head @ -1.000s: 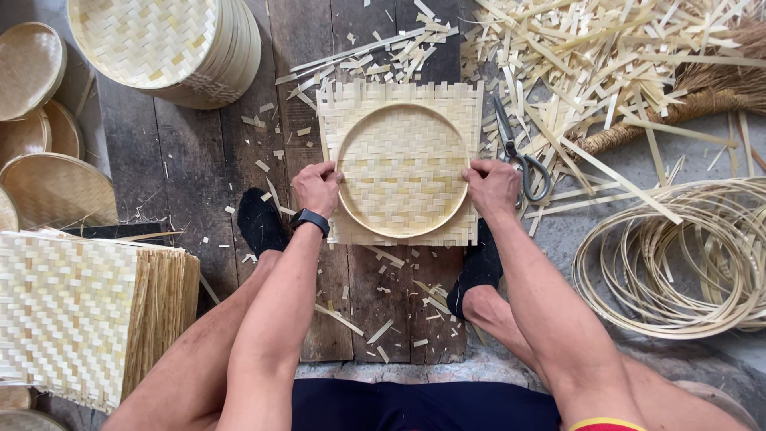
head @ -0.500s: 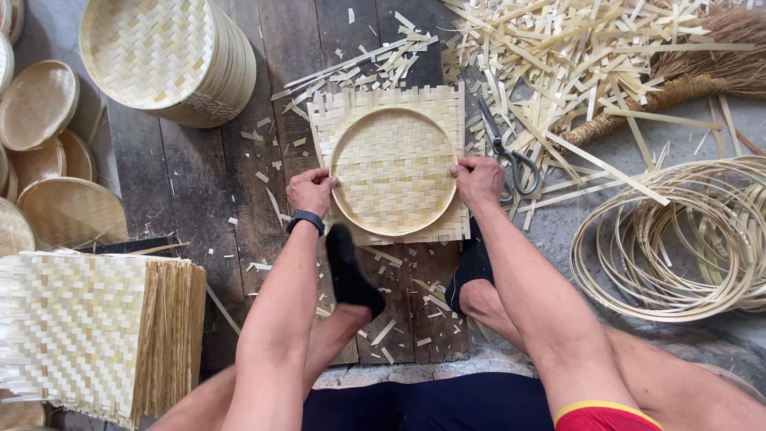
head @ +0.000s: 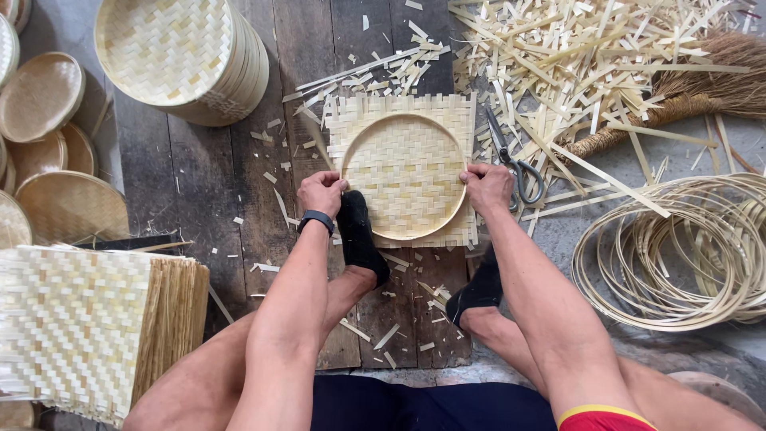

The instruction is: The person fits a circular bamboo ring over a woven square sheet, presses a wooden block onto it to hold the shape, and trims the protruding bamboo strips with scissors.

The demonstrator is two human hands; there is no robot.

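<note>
Both hands press down on a round bamboo hoop [head: 404, 175] set into a square woven mat [head: 459, 112] on the plank floor [head: 203, 175]: the left hand [head: 321, 193] curled on its left rim, the right hand [head: 487, 187] on its right rim, fingers closed over the edge. Scissors [head: 515, 164] lie just beside the right hand. No packages, labels or signs show. Since half a second ago, the left foot in a black sock [head: 359, 235] has come up to touch the mat's near left corner.
</note>
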